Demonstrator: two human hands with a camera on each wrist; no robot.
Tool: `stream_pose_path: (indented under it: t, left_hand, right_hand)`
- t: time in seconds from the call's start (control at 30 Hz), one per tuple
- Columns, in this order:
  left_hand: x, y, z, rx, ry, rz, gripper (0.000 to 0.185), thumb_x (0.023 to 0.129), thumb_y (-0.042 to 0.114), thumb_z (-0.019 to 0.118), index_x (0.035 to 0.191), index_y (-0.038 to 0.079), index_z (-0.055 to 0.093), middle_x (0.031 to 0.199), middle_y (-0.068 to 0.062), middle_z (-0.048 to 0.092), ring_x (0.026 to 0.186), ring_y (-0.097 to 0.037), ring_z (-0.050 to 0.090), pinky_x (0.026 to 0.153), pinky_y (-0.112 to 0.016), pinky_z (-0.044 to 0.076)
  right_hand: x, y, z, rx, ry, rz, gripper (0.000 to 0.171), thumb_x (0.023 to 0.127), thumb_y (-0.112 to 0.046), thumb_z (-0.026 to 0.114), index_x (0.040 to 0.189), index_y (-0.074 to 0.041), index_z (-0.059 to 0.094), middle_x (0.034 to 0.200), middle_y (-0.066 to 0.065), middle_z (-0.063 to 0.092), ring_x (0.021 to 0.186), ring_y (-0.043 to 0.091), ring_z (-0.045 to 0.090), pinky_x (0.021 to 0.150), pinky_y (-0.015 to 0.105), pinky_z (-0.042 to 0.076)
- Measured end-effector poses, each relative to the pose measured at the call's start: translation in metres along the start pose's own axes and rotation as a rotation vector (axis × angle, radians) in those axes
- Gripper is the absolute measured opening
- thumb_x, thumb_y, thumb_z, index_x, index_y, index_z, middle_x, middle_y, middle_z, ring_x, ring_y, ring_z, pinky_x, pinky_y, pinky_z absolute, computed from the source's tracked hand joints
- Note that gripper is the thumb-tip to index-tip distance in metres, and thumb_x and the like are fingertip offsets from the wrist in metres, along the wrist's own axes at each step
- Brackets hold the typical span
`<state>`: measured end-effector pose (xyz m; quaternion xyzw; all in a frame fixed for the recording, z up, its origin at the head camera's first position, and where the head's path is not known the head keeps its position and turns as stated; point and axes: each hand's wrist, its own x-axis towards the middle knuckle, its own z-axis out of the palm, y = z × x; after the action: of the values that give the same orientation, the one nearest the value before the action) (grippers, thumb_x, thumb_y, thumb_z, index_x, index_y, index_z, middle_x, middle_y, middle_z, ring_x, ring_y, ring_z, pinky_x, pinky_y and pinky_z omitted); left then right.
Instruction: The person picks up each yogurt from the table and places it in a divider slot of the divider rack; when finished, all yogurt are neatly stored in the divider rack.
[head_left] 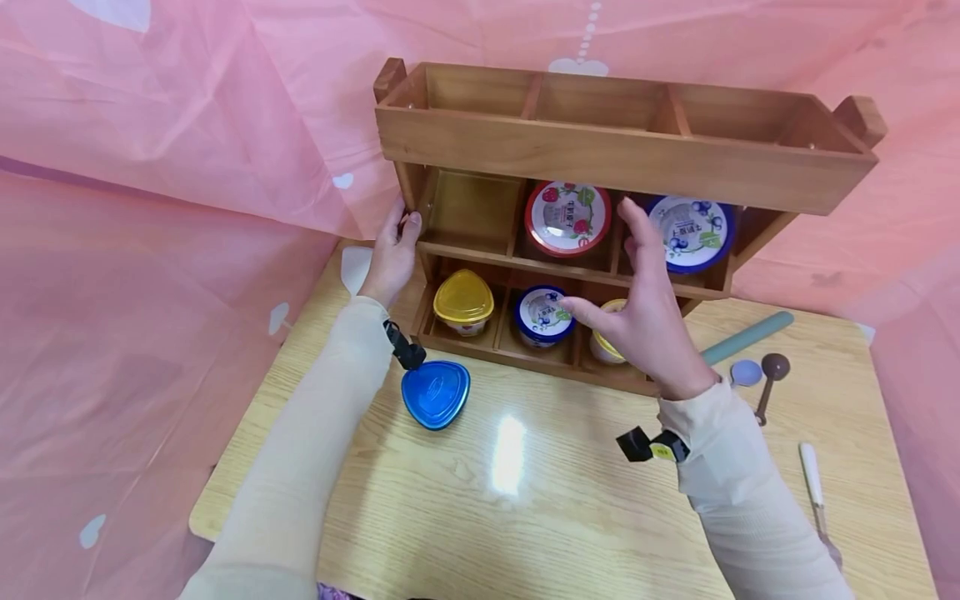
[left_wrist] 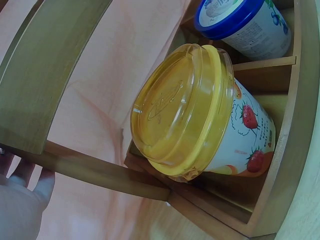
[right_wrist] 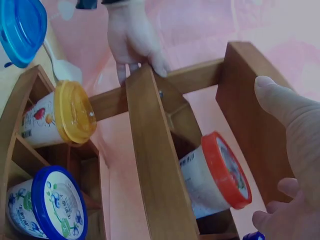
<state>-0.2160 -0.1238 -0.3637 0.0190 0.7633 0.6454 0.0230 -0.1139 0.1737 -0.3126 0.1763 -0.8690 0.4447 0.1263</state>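
A three-tier wooden rack stands at the back of the table. My left hand grips its left side at the middle tier, fingers and thumb around the wood. In front of the right part hovers my right hand, thumb and fingers spread, holding nothing. The middle tier holds a red-lidded tub and a large blue-lidded tub, partly behind the right fingers. Below sit a yellow-lidded tub, a smaller blue-lidded tub and a pale yellow tub, partly covered by the right hand.
A blue rounded-triangular lidded container sits on the table before the rack. To the right lie a grey-green stick, a blue scoop, a brown spoon and a white-handled utensil. Pink cloth hangs behind.
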Motion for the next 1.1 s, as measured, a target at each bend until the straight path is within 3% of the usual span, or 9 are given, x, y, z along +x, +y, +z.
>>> stream_pose_path:
  t: [0.17,0.4,0.53,0.8,1.1]
  left_hand:
    - [0.0,-0.002,-0.001,-0.001,0.004,-0.012,0.056,0.108,0.025,0.036,0.159,0.018,0.014,0.165,-0.001,0.018,0.152,-0.015,0.018,0.123,-0.028,0.019]
    - [0.001,-0.003,-0.001,-0.023,0.01,0.015,0.056,0.108,0.022,0.036,0.159,0.014,0.014,0.166,-0.004,0.018,0.152,-0.016,0.018,0.123,-0.026,0.019]
    - [0.001,-0.003,-0.001,-0.021,0.011,0.02,0.056,0.108,0.022,0.036,0.159,0.014,0.015,0.165,-0.004,0.019,0.152,-0.016,0.019,0.123,-0.027,0.019]
    - [0.001,-0.004,-0.001,-0.017,0.015,0.03,0.056,0.108,0.021,0.037,0.159,0.014,0.016,0.165,-0.004,0.02,0.151,-0.016,0.02,0.123,-0.026,0.019]
    - [0.002,-0.004,0.0,0.013,0.014,0.044,0.055,0.108,0.023,0.038,0.159,0.018,0.018,0.164,-0.002,0.022,0.151,-0.016,0.022,0.123,-0.029,0.02]
  right_hand:
    - [-0.014,0.005,0.011,-0.003,-0.016,-0.078,0.111,0.071,-0.003,0.087,0.157,-0.011,0.017,0.161,0.011,0.023,0.149,0.019,0.023,0.122,0.042,0.024]
    - [-0.047,0.008,0.036,-0.008,-0.087,-0.091,0.112,0.07,-0.011,0.09,0.157,-0.015,0.02,0.16,0.011,0.027,0.146,0.029,0.029,0.119,0.05,0.028]
    - [-0.069,0.017,0.059,0.004,-0.17,-0.057,0.109,0.073,-0.019,0.088,0.158,-0.016,0.019,0.16,0.01,0.028,0.146,0.029,0.029,0.119,0.051,0.027]
    - [-0.1,0.037,0.1,0.116,-0.348,0.094,0.105,0.079,-0.031,0.084,0.158,-0.026,0.015,0.161,0.007,0.025,0.146,0.028,0.03,0.116,0.053,0.033]
    - [-0.105,0.046,0.127,0.228,-0.393,0.157,0.103,0.08,-0.026,0.084,0.157,-0.021,0.017,0.16,0.006,0.026,0.146,0.033,0.029,0.115,0.056,0.032]
